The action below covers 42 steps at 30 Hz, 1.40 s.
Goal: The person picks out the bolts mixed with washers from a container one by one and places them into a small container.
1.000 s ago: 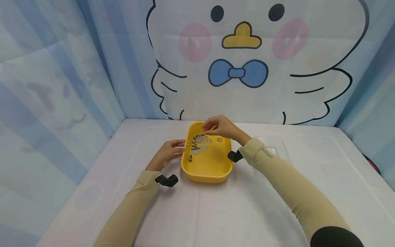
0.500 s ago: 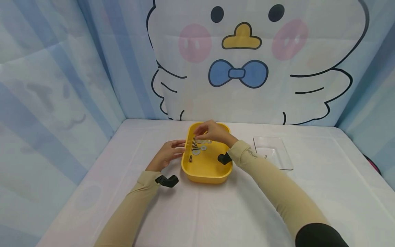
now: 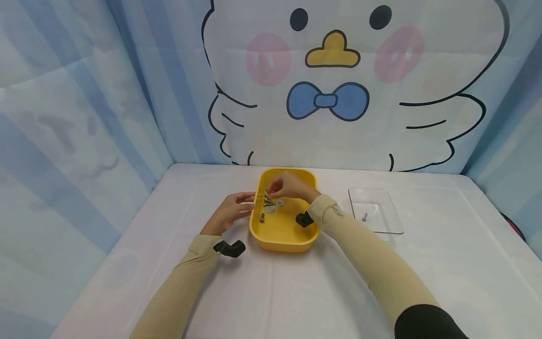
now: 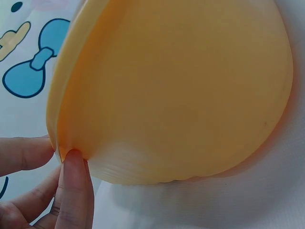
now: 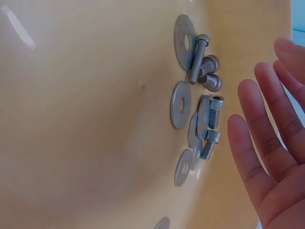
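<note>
A yellow plastic tray (image 3: 288,230) holds several silver socket-head bolts (image 5: 198,59) and flat washers (image 5: 180,105), bunched along its left side. My left hand (image 3: 230,209) pinches the tray's left rim, thumb on one side and fingers on the other, as the left wrist view shows. Over the heap of hardware hangs my right hand (image 3: 290,186). Its fingers (image 5: 269,138) are loosely extended close beside the bolts in the right wrist view, and nothing shows between them. The right hand covers part of the heap in the head view.
To the right of the yellow tray lies a shallow clear plastic tray (image 3: 387,212) with one small bolt (image 3: 364,217) in it. A white cloth (image 3: 271,292) covers the table. Printed curtains (image 3: 330,141) close off the back and sides.
My right hand has shifted left and nearer over the hardware, and its forearm has uncovered the clear tray. The left hand keeps its place on the yellow tray's rim.
</note>
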Each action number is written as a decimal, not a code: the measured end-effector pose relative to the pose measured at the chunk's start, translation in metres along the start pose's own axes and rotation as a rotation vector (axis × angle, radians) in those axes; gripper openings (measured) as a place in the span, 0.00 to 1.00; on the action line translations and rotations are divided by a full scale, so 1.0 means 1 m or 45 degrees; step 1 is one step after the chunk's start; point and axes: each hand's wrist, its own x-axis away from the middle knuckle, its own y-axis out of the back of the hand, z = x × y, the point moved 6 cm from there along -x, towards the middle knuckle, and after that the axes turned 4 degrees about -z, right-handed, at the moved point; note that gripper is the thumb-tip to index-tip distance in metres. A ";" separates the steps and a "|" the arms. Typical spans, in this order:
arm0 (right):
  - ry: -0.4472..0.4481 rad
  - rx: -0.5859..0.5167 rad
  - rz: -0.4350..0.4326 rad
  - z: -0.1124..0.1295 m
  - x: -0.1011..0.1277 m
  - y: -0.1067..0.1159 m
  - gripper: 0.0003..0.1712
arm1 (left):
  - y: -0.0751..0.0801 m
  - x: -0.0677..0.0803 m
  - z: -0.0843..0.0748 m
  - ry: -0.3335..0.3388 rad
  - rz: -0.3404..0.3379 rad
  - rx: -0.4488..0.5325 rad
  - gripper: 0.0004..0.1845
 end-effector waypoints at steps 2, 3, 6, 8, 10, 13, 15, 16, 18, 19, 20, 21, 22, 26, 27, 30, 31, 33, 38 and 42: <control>-0.013 0.005 0.013 -0.002 -0.001 -0.002 0.08 | 0.000 0.000 0.000 -0.009 0.008 0.001 0.27; -0.021 0.003 0.020 -0.003 -0.002 -0.004 0.08 | 0.000 0.001 -0.001 -0.013 0.012 0.001 0.27; -0.062 0.005 0.043 -0.007 -0.003 -0.007 0.08 | 0.000 0.001 -0.001 -0.022 0.017 0.000 0.27; -0.087 0.008 0.060 -0.009 -0.004 -0.009 0.09 | 0.000 0.001 -0.001 -0.026 0.017 0.000 0.27; -0.098 0.012 0.079 -0.010 -0.005 -0.011 0.10 | 0.000 0.000 0.000 -0.030 0.014 -0.007 0.27; -0.102 0.029 0.110 -0.010 -0.006 -0.013 0.10 | 0.000 0.000 0.000 -0.027 0.007 -0.005 0.26; -0.112 0.036 0.126 -0.010 -0.007 -0.015 0.11 | 0.000 0.000 0.000 -0.011 -0.006 -0.005 0.26; -0.115 0.045 0.132 -0.010 -0.007 -0.015 0.11 | 0.000 0.000 -0.001 -0.007 -0.010 -0.004 0.26; -0.136 0.049 0.140 -0.011 -0.007 -0.016 0.11 | 0.000 0.000 -0.001 0.011 -0.023 -0.002 0.26; -0.145 0.055 0.143 -0.012 -0.007 -0.016 0.11 | 0.000 0.000 0.000 0.023 -0.033 0.001 0.26; -0.151 0.059 0.145 -0.013 -0.008 -0.017 0.11 | 0.000 -0.001 -0.001 0.027 -0.037 0.001 0.26; -0.161 0.063 0.146 -0.014 -0.008 -0.017 0.11 | 0.000 -0.001 -0.001 0.031 -0.041 0.002 0.26; -0.162 0.073 0.144 -0.014 -0.008 -0.017 0.11 | 0.000 -0.001 -0.001 0.033 -0.045 0.003 0.26; -0.184 0.096 0.137 -0.018 -0.009 -0.019 0.10 | 0.000 -0.001 -0.001 0.040 -0.052 0.001 0.26; -0.190 0.101 0.133 -0.018 -0.008 -0.019 0.10 | 0.000 -0.001 0.000 0.043 -0.052 -0.002 0.26; -0.195 0.125 0.121 -0.019 -0.008 -0.020 0.10 | 0.000 -0.001 0.000 0.049 -0.050 -0.010 0.26; -0.191 0.135 0.117 -0.018 -0.009 -0.021 0.10 | 0.000 -0.001 0.000 0.051 -0.049 -0.010 0.26; -0.184 0.155 0.109 -0.017 -0.008 -0.021 0.09 | 0.000 -0.001 0.000 0.046 -0.044 -0.001 0.27; -0.183 0.181 0.101 -0.016 -0.009 -0.023 0.08 | 0.000 -0.002 0.000 0.038 -0.042 0.018 0.27; -0.181 0.176 0.100 -0.016 -0.010 -0.023 0.07 | 0.001 -0.003 0.000 0.042 -0.049 0.012 0.27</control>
